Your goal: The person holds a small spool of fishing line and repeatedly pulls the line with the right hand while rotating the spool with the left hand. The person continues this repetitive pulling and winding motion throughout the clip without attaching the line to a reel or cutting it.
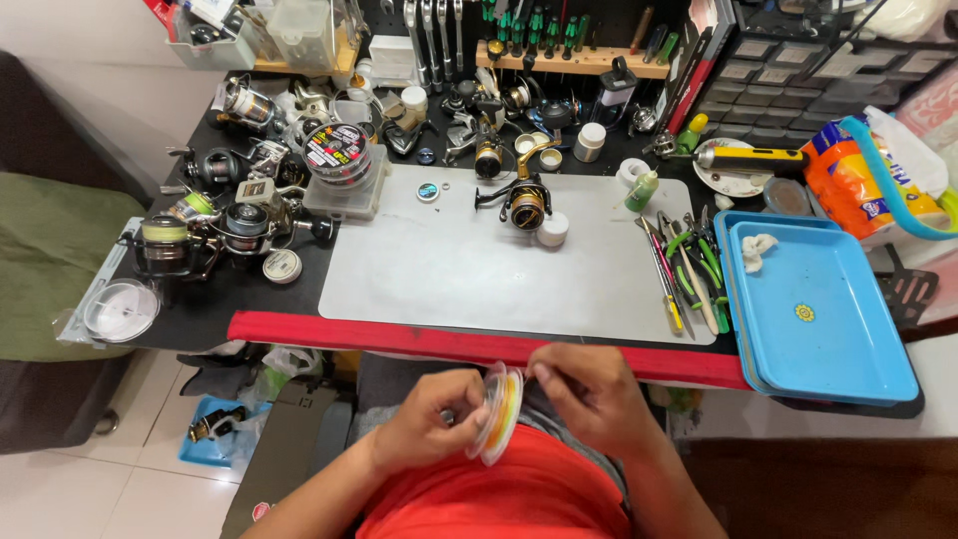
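Two hands met over one clear plastic line spool (502,412), wound with orange-yellow line and held on edge above the lap, just short of the desk's red front rim (399,337). The left hand (427,419) cupped the spool's near face, fingers curled round its rim. The right hand (589,391) was pinched at the spool's upper edge, apparently on the line end, though the strand itself was too fine to make out. Judgement: the spool is best kept steady in the cupping hand while the pinch stays light, so that thin line neither slips nor kinks.

Beyond lay a smooth grey mat (469,269) on the black desk, carrying a black-and-gold spinning reel (523,201) of glossy metal and a small white cap (552,230) just beside it. Right of the mat: hand tools (689,274) with green grips, then a shallow blue tray (818,319) holding a crumpled white rag (758,250). To the left, more reels (215,225) were clustered.
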